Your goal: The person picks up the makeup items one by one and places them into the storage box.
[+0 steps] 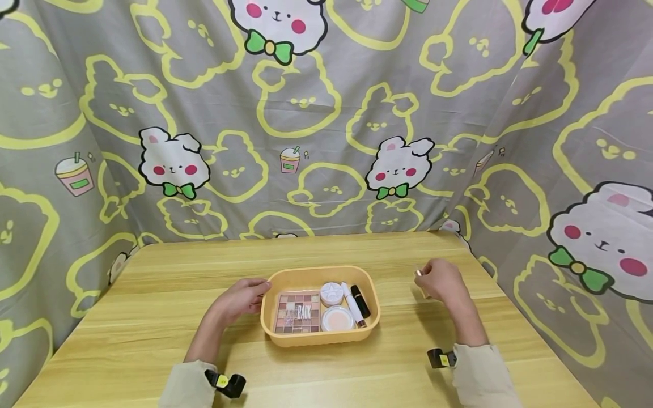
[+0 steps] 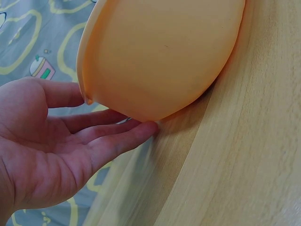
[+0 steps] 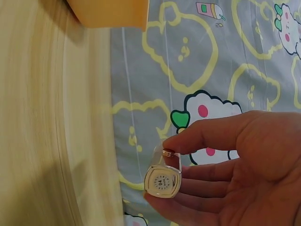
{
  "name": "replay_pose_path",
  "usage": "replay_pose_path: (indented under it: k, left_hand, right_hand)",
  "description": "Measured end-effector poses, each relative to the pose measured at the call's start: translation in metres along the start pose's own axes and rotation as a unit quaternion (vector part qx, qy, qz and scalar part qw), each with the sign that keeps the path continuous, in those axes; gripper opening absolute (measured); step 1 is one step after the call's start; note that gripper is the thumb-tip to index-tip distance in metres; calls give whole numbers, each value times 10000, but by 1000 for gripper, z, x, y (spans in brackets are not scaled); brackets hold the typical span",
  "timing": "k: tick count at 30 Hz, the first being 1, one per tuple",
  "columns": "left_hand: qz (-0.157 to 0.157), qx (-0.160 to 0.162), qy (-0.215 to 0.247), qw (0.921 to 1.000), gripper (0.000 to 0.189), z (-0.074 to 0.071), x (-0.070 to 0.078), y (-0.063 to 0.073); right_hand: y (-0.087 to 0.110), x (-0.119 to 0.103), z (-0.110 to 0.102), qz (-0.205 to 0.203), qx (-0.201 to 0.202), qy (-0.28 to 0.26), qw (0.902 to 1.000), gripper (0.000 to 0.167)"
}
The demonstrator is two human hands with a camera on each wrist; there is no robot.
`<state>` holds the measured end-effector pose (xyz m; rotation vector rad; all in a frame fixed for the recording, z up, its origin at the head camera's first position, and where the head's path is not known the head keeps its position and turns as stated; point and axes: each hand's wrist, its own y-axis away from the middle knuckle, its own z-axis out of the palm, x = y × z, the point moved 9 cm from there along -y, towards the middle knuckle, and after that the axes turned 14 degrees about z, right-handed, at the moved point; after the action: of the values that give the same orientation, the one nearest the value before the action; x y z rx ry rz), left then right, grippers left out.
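A yellow-orange plastic basket (image 1: 319, 341) rests on the table. My left hand (image 1: 245, 298) grips its left end; in the left wrist view the thumb is at the rim and the fingertips touch low on the outer wall. Inside lie an eyeshadow palette (image 1: 297, 313), a round white container with a star lid (image 1: 331, 294), a round compact (image 1: 338, 319), a white tube (image 1: 353, 305) and a black tube (image 1: 360, 301). Right of the basket, my right hand (image 1: 442, 281) pinches a small lip gloss tube (image 3: 163, 181), squarish, with "04" on its base.
The wooden table (image 1: 408, 374) reaches back to a patterned grey curtain (image 1: 326, 113), which also hangs along both sides. Black wrist cameras are strapped over both sleeves (image 1: 186, 385).
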<state>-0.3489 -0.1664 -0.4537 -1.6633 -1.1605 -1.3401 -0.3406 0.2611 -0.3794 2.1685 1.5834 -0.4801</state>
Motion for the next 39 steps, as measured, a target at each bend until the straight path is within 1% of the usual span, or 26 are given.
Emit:
replay_pose_path:
  k: [5,8,18,26,33,39]
  left_hand:
    - [7,8,7,10000,58,0,0,0]
    - [21,0,25,10000,57,0,0,0]
    - [35,-6,52,10000,57,0,0,-1]
    - [21,-8,62,10000,56,1,1,0]
    - [20,-50,30,10000,57,1,0,-1]
    - [24,-42,40,10000,58,1,-2,-1]
  right_hand:
    - [2,-10,1,-162,123,-110,9997,25]
    - [4,-15,3,-240,128,-194,9994,26]
    - [8,-25,9,-188,-1,-416,9990,28]
    - [11,-34,11,-298,103,-549,9980,30]
    - [16,-44,10,-396,253,-682,9966,27]
    - [20,-53,13,-385,200,-840,9955,26]
